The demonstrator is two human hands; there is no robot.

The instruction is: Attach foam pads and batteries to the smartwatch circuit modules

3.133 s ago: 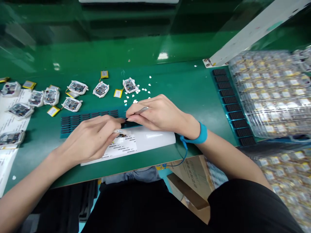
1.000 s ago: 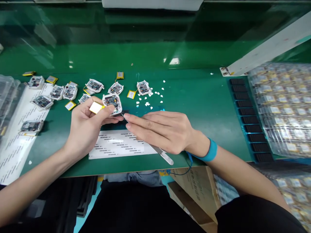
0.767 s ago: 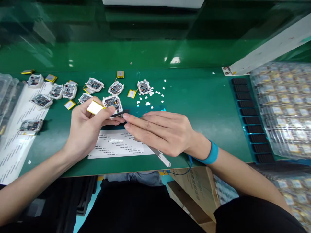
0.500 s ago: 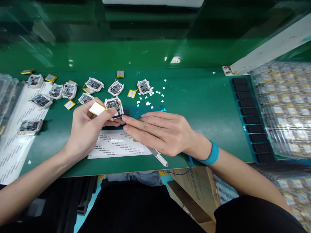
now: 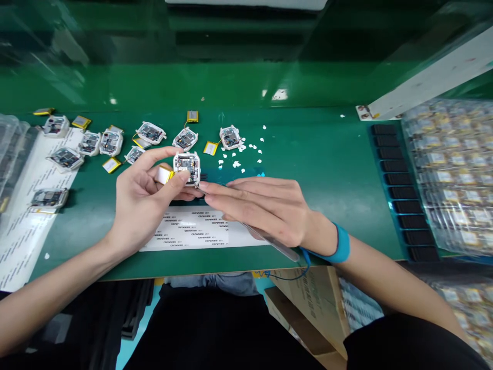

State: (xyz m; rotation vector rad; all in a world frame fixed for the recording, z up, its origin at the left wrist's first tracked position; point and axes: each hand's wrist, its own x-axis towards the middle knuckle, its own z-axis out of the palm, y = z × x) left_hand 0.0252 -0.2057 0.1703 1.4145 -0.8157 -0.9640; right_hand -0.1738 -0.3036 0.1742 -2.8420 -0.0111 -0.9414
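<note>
In my left hand [image 5: 144,192] is a white watch case [image 5: 188,168] with its circuit board facing up, the thumb pressed on its lower left part. A silver-and-yellow battery [image 5: 165,175] sticks out to the left of the case, beside the thumb. My right hand [image 5: 262,208] is closed around metal tweezers [image 5: 287,251], whose rear end shows below the palm. Their tip is near the lower right corner of the case; whether it touches cannot be made out. Under both hands lies a white adhesive-backed sheet [image 5: 188,228] printed with rows of text.
Several open watch cases [image 5: 111,141] with batteries lie at the left and back. Small white stickers [image 5: 241,147] are scattered beyond my right hand. To the right stand a row of black strips [image 5: 396,179] and clear trays [image 5: 447,169] of parts. A blue wrist strap [image 5: 341,244] trails a cord.
The watch case has shifted slightly right and turned more squarely upward, its battery moving with it. My right hand has moved a little right, and the tweezers' rear end has swung to the right.
</note>
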